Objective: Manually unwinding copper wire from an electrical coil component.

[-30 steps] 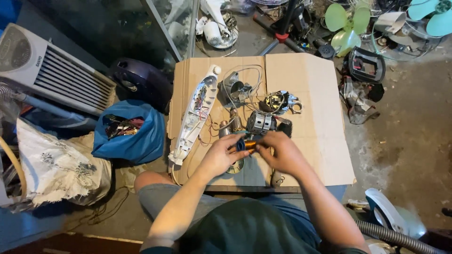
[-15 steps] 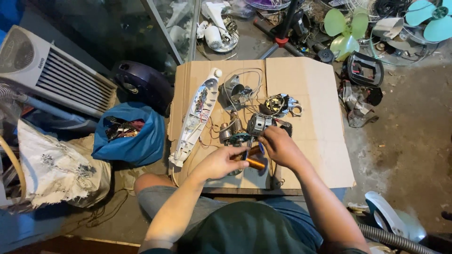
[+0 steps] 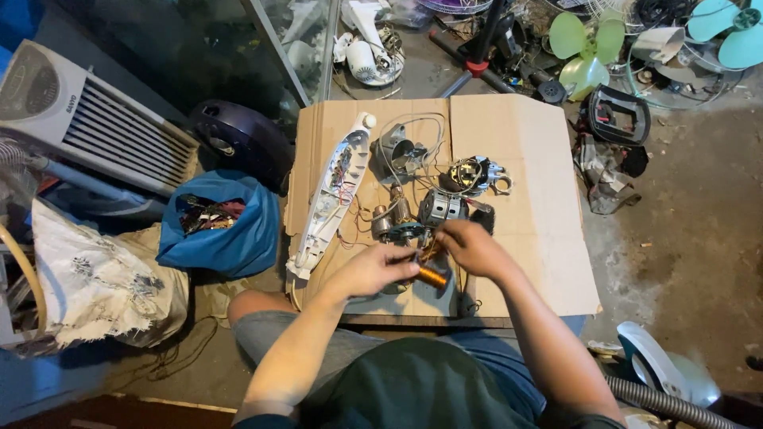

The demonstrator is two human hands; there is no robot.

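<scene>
Nearest, both hands gripped a small copper-wound coil [image 3: 433,276]: the left hand [image 3: 380,268] curled beneath, the right hand [image 3: 470,246] pinching above. Beyond, on the flat cardboard sheet [image 3: 540,199], lay stripped motor parts [image 3: 441,208] and an opened long white plastic casing [image 3: 332,199], so disassembly seemed well advanced, though wires remained attached.
</scene>
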